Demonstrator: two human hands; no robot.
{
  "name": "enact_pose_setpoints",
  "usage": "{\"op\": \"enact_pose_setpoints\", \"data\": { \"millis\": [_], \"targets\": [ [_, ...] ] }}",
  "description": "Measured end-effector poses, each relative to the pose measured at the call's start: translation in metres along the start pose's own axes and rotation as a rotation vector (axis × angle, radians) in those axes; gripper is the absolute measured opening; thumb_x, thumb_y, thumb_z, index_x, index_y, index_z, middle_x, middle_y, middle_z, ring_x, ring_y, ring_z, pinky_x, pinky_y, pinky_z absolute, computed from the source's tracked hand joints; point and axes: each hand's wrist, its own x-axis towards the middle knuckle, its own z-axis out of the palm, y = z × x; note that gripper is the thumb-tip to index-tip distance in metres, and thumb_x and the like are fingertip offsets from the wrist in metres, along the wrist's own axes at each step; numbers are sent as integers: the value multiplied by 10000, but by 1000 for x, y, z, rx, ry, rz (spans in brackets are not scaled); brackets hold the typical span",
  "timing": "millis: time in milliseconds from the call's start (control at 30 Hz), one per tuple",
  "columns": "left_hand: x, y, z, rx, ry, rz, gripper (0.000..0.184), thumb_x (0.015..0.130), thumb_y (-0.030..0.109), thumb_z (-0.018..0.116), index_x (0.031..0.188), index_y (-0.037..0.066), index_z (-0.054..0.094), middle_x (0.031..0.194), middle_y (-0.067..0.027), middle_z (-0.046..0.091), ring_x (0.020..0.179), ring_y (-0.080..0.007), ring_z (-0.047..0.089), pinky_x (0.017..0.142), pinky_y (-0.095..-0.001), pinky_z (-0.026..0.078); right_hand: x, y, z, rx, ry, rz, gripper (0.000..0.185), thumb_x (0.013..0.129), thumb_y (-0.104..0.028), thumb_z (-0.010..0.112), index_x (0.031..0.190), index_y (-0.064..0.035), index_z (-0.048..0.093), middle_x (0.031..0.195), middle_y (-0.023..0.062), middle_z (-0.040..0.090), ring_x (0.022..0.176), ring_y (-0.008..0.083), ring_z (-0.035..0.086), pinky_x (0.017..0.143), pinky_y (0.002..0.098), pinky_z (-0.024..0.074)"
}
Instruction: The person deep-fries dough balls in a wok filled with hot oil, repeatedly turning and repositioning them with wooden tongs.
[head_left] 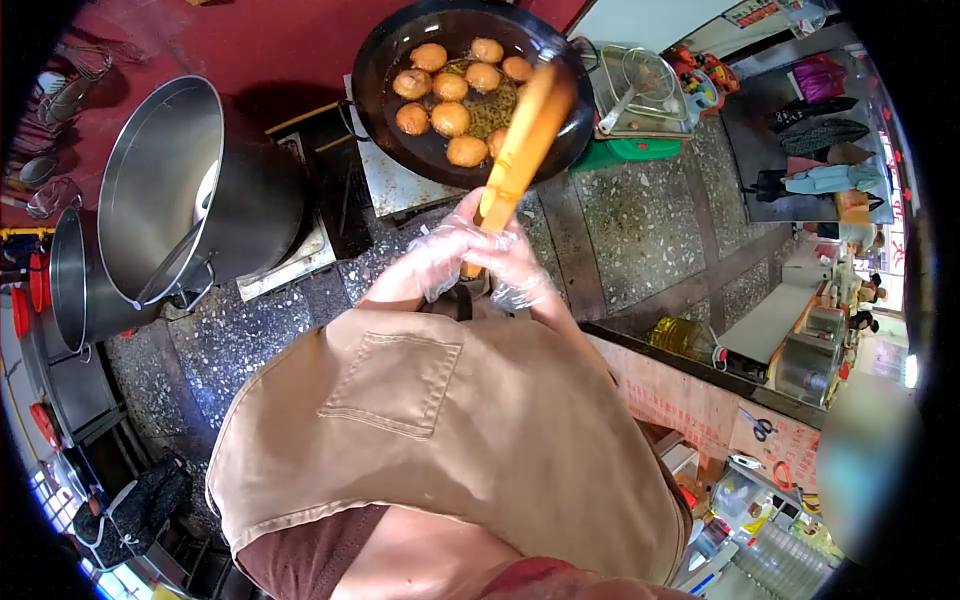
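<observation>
Both of my hands wear clear plastic gloves and meet around one thick bamboo handle (517, 165). My left hand (452, 248) is closed on it from the left, and my right hand (512, 262) is closed on it from the right. The handle slants up and right over a large black wok (375, 130). Its far end is blurred by motion near a shiny metal part at the wok's right rim, so the tool's kind is unclear. In the wok, several round golden-brown fried pieces (450, 119) sit in dark bubbling oil.
A tall steel pot (255, 190) stands left of the wok, with another steel pot (75, 285) beyond it. Right of the wok is a tray with a wire strainer (648, 75). An oil jug (682, 338) stands by the counter (650, 385) at right.
</observation>
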Motion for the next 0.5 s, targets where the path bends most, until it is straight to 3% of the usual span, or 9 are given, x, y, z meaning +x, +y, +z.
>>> {"op": "enact_pose_setpoints", "data": {
  "millis": [167,233,267,300,367,400,433,500],
  "targets": [
    [13,-4,-22,212,45,111,780,812,160,744,1445,62,298,1247,-97,540,1152,-206,527,1017,-311,376,16,8,8,-196,143,-39,717,717,19,718,1342,-79,379,1181,37,535,1025,151,556,880,298,485],
    [11,1,-29,80,178,10,825,835,218,731,1474,44,240,1316,-125,506,1207,-220,491,1046,-333,356,27,6,2,105,228,-10,703,733,4,660,1365,-66,359,1135,37,536,956,147,562,829,281,490],
    [2,12,-31,130,193,43,833,852,271,714,1481,27,225,1334,-146,503,1238,-222,469,1067,-342,339,29,2,-5,59,189,-35,718,727,22,609,1388,-64,340,1051,32,537,903,145,566,783,276,496],
    [-2,10,-40,81,243,81,733,856,288,706,1438,32,342,1287,-127,545,1250,-207,464,1073,-338,335,33,0,-8,-6,294,-65,683,707,26,621,1341,-54,381,977,35,537,859,146,567,724,281,499],
    [-14,17,-61,170,343,104,591,862,299,695,1355,56,480,1252,-97,574,1242,-186,462,1068,-334,329,46,4,-55,-643,546,109,620,673,-113,759,1192,-3,439,1015,145,577,836,226,604,690,340,526],
    [-23,21,-74,220,363,125,580,848,326,706,1333,79,505,1276,-84,552,1241,-194,458,1074,-346,318,48,-19,-65,-885,555,186,698,653,-223,802,1174,47,424,1030,201,588,864,297,633,727,380,545],
    [-32,24,-87,272,381,145,570,835,353,717,1311,103,530,1300,-71,529,1240,-202,454,1081,-358,307,50,-46,-58,-1413,656,359,786,661,-311,795,1212,87,400,1053,231,595,921,341,641,778,406,545],
    [-46,23,-105,313,541,148,520,840,383,700,1275,130,566,1271,-50,553,1225,-186,458,1065,-361,320,63,-55,-86,-1603,638,504,919,698,-368,761,1349,101,314,1171,258,567,1053,344,610,883,414,511]
  ]
}}
